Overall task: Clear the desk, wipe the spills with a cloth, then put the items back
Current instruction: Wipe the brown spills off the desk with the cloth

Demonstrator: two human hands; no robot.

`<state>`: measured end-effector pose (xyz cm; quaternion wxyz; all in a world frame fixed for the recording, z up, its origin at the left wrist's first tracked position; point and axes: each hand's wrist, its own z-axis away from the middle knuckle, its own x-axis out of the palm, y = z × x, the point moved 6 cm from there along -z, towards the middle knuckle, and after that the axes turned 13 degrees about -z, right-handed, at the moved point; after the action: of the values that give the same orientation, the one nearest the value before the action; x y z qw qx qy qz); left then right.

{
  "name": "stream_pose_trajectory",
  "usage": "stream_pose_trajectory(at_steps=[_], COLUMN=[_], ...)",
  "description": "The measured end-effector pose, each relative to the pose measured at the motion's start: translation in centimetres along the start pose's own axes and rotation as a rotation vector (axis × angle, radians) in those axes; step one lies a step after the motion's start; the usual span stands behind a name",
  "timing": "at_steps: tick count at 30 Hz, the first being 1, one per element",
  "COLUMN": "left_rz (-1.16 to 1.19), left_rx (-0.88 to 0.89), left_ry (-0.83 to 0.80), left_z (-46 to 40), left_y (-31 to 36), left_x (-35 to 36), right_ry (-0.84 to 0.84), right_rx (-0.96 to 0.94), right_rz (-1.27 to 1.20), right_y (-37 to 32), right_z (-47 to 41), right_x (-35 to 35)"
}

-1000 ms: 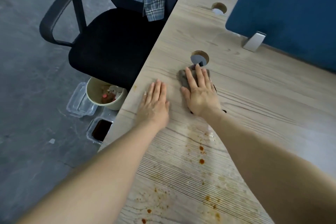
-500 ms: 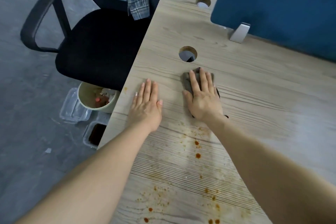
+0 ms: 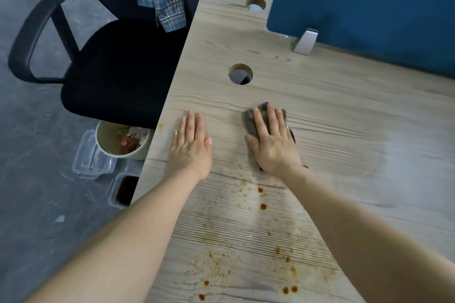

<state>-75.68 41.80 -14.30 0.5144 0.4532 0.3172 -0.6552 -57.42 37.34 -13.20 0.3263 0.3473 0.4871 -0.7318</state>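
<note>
Spills (image 3: 263, 206): brown drops lie just behind your wrists, nearest you, not wiped yet.
Left hand (image 3: 190, 146): you lay it flat on the desk (image 3: 344, 118), fingers straight, holding nothing. It likely steadies you.
Right hand (image 3: 273, 145): flat too, pressing the cloth (image 3: 250, 119) down so it rubs the wood.
Cloth: under your right palm and fingers, edges peeking out.
Bowl (image 3: 123, 141): on the floor left of your left hand, beside two plastic boxes, moved off so you can wipe.
</note>
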Motion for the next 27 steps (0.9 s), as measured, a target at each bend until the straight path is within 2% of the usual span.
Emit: stream_pose_trajectory(at_steps=[5,9,12,15,18,20,24,27], left_rz=[0.009,0.006,0.016,0.011,0.012,0.010,-0.012,-0.011], left_rx=[-0.006,-0.005,-0.006,-0.008,-0.005,-0.001,0.003,0.004], left_ry=[-0.015,-0.001,0.003,0.023,0.017,0.018,0.031,0.014], left_z=[0.0,0.0,0.1,-0.1,-0.1,-0.2,-0.2,-0.1], left_y=[0.0,0.1,0.1,0.1,0.1,0.1,-0.1,-0.1], left_x=[-0.3,-0.3,-0.2,-0.2,-0.3,-0.3,-0.2,-0.2], right_ry=[-0.120,0.006,0.041,-0.021,-0.086,-0.058,0.065,0.077], right_rx=[-0.142,0.039,0.085,-0.045,-0.129,-0.095,0.093,0.103], right_rz=[0.017,-0.044,-0.038,-0.041,-0.029,-0.020,-0.085,-0.063], right_y=[0.5,3.7,2.6,0.0,0.4,2.0,5.0,4.5], right_z=[0.8,-2.1,-0.9,2.3,2.8,1.4,-1.1,-0.9], right_x=[0.0,-2.1,-1.3,0.7,0.5,-0.6,-3.0,-2.8])
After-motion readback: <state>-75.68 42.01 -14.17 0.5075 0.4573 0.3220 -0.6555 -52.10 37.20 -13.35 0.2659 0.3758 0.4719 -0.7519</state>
